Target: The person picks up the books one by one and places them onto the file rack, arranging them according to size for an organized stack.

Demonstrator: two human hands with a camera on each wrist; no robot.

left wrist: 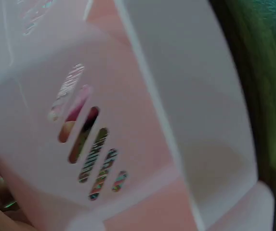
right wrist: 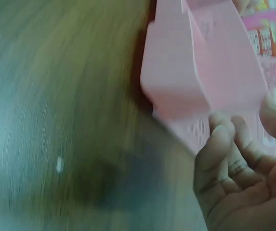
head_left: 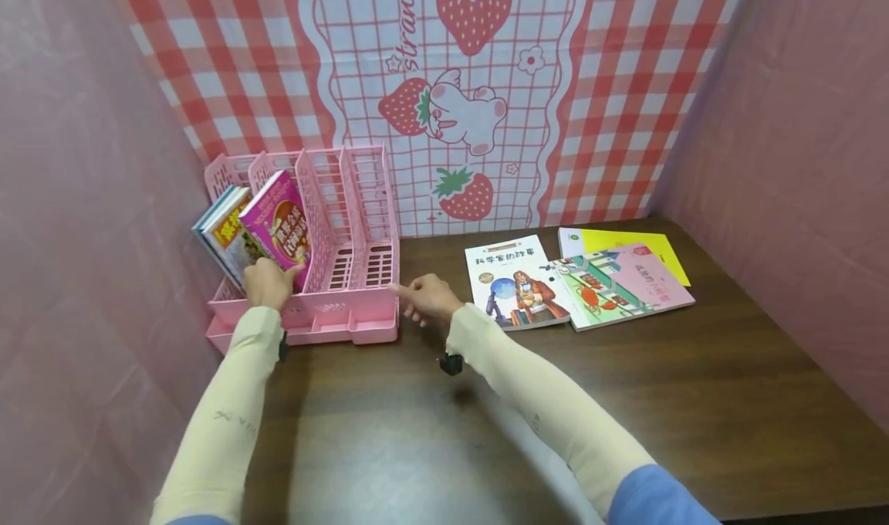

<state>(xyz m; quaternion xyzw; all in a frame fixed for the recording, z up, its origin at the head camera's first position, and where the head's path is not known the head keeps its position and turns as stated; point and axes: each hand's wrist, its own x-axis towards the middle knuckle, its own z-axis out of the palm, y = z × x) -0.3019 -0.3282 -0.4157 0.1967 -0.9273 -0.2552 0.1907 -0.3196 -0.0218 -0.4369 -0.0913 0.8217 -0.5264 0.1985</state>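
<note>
A pink desktop book rack (head_left: 375,309) with several upright compartments stands at the left of the table. In its left compartments lean a magenta book (head_left: 278,220) and a few other books (head_left: 232,235). My left hand (head_left: 269,282) reaches over the rack's front wall in front of these books, its fingers bent; what its fingertips touch is hidden. In the left wrist view the slotted front wall (left wrist: 133,144) covers most of that hand. My right hand (right wrist: 243,168) pinches the rack's front right corner, thumb on the rim and the other fingers curled below.
Right of the rack lie a white picture-covered book (head_left: 517,282), a pink and green book (head_left: 625,286) and a partly covered yellow book (head_left: 639,243). A checked strawberry cloth (head_left: 451,108) hangs behind, with pink curtains (head_left: 792,162) at both sides.
</note>
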